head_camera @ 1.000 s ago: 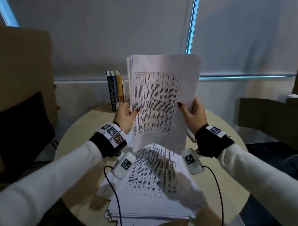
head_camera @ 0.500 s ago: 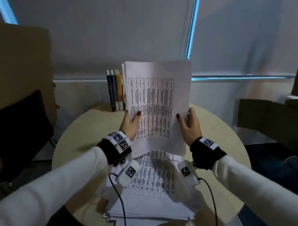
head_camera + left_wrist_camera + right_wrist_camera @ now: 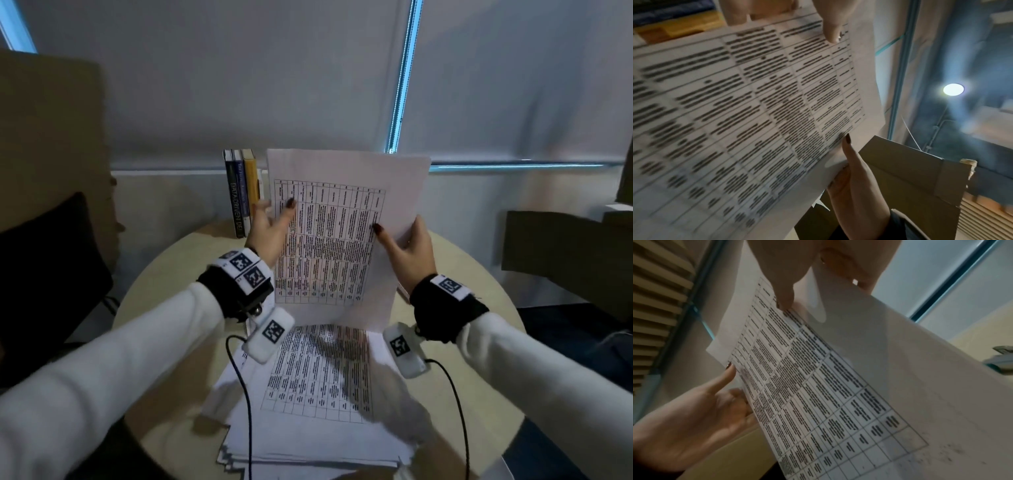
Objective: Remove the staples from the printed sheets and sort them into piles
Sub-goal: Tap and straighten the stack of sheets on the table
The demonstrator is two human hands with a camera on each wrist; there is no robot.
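A set of printed sheets [image 3: 339, 240] stands upright above the round table [image 3: 164, 291], held between both hands with its lower edge hanging just over a stack of sheets [image 3: 318, 411] lying flat on the table. The left hand [image 3: 269, 234] takes the left edge of the set, thumb on the printed face and fingers behind, and the hold looks loose, with the fingers fairly straight. The right hand [image 3: 407, 248] pinches the right edge the same way, thumb on the front and fingers curled behind the paper. No staple shows clearly in any view, and whether the held set is still fastened cannot be told; the left wrist view is blurred. The likeliest trouble, as I judge it, comes from that light grip on the left: if the sheets are already loose, a slack thumb could let the pages fan out and slide down onto the stack below, mixing what ought to stay apart. A hidden staple is the other risk, since pulling the pages apart while one remains would tear a corner. The cables [image 3: 246, 404] trailing from the wrist devices lie across the stack and could drag its top pages askew when the arms swing. A few books [image 3: 241, 192] stand at the table's far edge, close behind the left hand, and a wide reach could knock them over.
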